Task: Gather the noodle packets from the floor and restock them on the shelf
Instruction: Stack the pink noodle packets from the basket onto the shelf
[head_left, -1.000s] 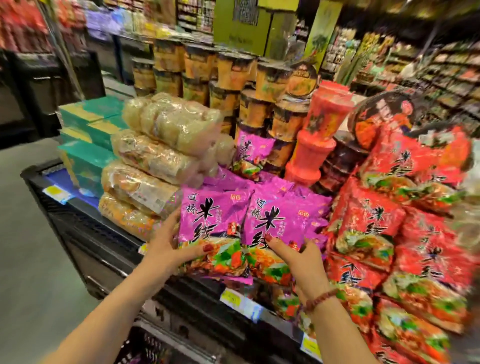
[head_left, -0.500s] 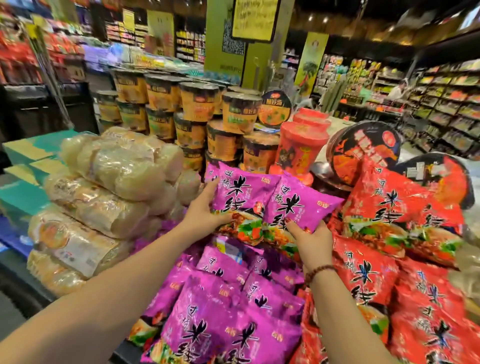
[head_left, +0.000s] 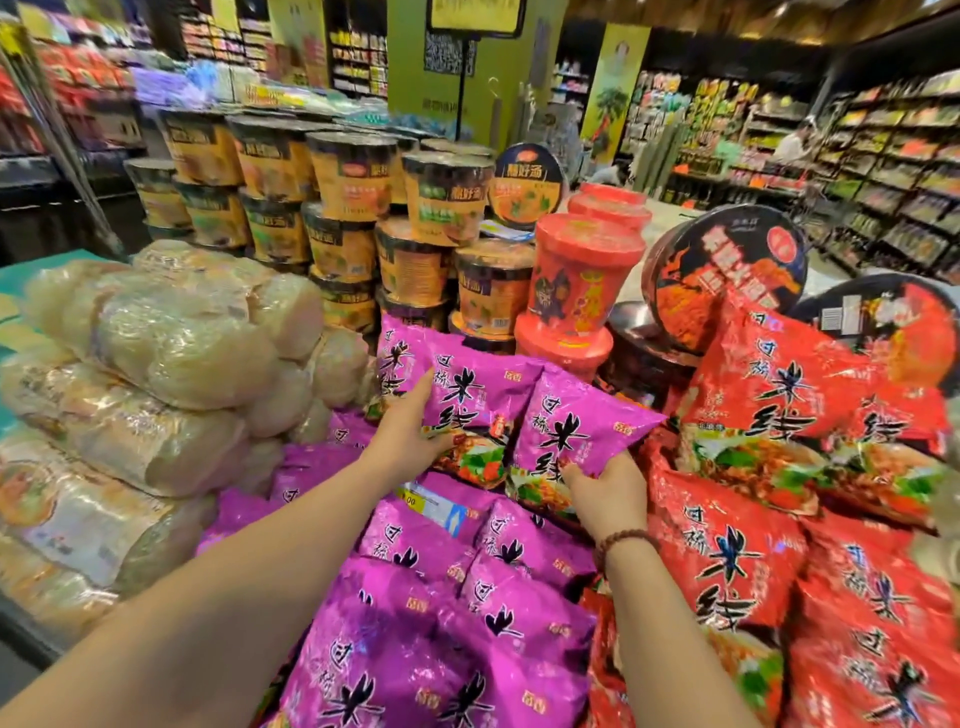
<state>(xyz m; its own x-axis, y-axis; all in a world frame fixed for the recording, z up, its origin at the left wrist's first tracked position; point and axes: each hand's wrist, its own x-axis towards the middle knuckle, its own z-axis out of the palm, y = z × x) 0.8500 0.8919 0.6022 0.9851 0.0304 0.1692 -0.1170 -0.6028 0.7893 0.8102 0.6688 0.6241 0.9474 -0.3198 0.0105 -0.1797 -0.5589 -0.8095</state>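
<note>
Purple packets (head_left: 470, 392) — in left hand (head_left: 408, 434) and right hand (head_left: 605, 491).

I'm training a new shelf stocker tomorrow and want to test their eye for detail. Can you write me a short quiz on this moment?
1. True or false: the left hand holds nothing.
2. The right hand grips the right-hand packet. What colour is it? A) red B) purple C) green
3. Fill in: the piled packets to the right of both hands are ____.

Key
1. False: it grips the left-hand packet.
2. B
3. red
</note>
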